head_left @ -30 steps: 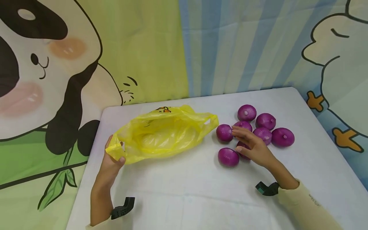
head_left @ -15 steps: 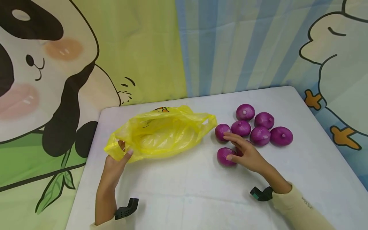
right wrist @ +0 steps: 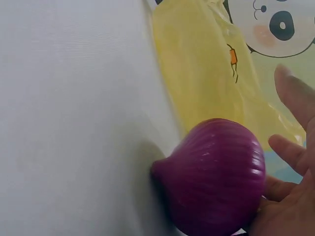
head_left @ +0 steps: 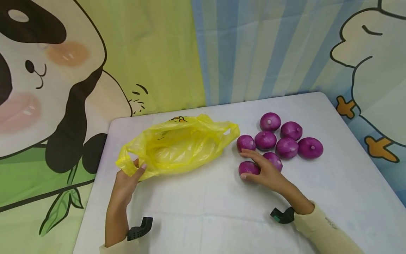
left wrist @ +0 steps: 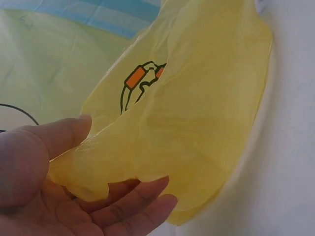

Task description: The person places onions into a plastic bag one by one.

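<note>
The yellow bag [head_left: 190, 165] is set on the white tabletop [head_left: 203, 218], w/ its mouth spread and its inside exposed. The bag's L end, at the handle slot, is held by the L hand [head_left: 127, 181] — fingers curled loosely under the film, thumb laid over it. The R hand [head_left: 264, 173] is positioned right of the bag, at the nearest onion [head_left: 248, 168]; its fingers are parted wide about the onion, thumb at the near side. Whether the onion is touched or gripped can't be told. Seven other onions [head_left: 287, 148] are likewise grouped right of the bag: one is seated close to its R end, one beside the R hand, the rest farther out. Black wrist units [head_left: 139, 229] & pale sleeves [head_left: 328, 231] are worn. A panda-printed backdrop [head_left: 158, 53] is placed behind the bag.
</note>
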`<state>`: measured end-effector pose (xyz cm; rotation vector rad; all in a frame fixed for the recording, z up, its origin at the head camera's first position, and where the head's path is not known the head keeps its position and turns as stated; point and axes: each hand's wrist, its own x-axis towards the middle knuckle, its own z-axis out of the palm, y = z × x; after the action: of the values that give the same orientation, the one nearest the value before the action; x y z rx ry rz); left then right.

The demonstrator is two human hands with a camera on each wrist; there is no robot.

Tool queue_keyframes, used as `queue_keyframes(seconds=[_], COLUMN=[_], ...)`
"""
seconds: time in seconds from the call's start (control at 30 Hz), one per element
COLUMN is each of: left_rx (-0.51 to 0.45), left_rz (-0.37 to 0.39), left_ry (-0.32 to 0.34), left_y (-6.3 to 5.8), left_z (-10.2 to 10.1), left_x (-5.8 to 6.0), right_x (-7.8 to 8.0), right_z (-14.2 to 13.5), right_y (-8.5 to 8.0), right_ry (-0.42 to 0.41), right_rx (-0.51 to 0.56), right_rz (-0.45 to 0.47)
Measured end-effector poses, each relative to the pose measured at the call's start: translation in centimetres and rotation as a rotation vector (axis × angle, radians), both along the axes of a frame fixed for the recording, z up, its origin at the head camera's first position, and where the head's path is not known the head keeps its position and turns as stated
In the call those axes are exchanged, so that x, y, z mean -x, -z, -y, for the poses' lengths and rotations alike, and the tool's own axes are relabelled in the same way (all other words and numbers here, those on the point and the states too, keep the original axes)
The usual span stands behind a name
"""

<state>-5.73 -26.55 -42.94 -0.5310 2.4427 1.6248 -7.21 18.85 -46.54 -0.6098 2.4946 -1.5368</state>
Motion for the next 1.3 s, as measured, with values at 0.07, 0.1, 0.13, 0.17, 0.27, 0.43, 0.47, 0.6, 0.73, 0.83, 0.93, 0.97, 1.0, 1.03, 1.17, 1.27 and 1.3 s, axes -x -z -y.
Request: queue_keyframes(seconds=[0.07,0.1,0.13,0.17,0.27,0.43,0.47,0.6,0.73,0.83,0.93,0.97,1.0,1.03,1.17,1.27,1.3], left_rx=[-0.011,-0.02,-0.027,-0.036,-0.057,-0.097,-0.101,-0.082,-0.027,0.004,0.039,0.05,0.059,0.073,0.112,0.121,0.124], left_rz=[-0.011,-0.016,-0.023,-0.03,-0.048,-0.065,-0.067,-0.056,-0.024,-0.01,-0.008,-0.008,-0.009,-0.009,-0.008,-0.01,-0.01], left_ry=[0.015,0.023,0.032,0.039,0.048,0.065,0.069,0.064,0.041,0.029,0.019,0.018,0.016,0.013,-0.001,-0.015,-0.015], left_y=[0.1,0.2,0.3,0.3,0.4,0.4,0.4,0.4,0.5,0.5,0.5,0.4,0.4,0.4,0.3,0.3,0.4], left_z=[0.0,0.0,-0.1,-0.1,-0.2,-0.3,-0.3,-0.2,-0.2,-0.1,-0.2,-0.2,-0.2,-0.2,-0.3,-0.2,-0.2], left_x=[0.0,0.0,0.0,0.0,-0.1,0.1,0.1,0.3,0.2,0.1,0.0,0.0,0.0,0.0,0.0,0.0,0.1], right_x=[-0.1,-0.1,-0.2,-0.2,-0.4,-0.6,-0.7,-0.7,-0.6,-0.5,-0.6,-0.6,-0.6,-0.6,-0.6,-0.5,-0.4], right_z=[0.0,0.0,0.0,0.0,-0.2,-0.4,-0.4,-0.4,-0.3,-0.3,-0.3,-0.3,-0.3,-0.3,-0.3,-0.3,-0.3], right_y=[0.4,0.5,0.7,0.8,1.2,1.5,1.5,1.6,1.7,1.6,1.5,1.4,1.4,1.4,1.4,1.3,1.2], right_ry=[0.0,0.003,0.008,0.015,0.04,0.059,0.056,0.042,0.031,0.028,0.028,0.027,0.026,0.025,0.021,0.019,0.018], right_rx=[-0.013,-0.021,-0.025,-0.027,-0.042,-0.057,-0.06,-0.071,-0.101,-0.127,-0.152,-0.155,-0.156,-0.156,-0.131,-0.095,-0.081], right_rz=[-0.011,-0.018,-0.019,-0.017,-0.012,0.008,0.01,0.022,0.013,0.029,0.051,0.056,0.057,0.057,0.058,0.055,0.053])
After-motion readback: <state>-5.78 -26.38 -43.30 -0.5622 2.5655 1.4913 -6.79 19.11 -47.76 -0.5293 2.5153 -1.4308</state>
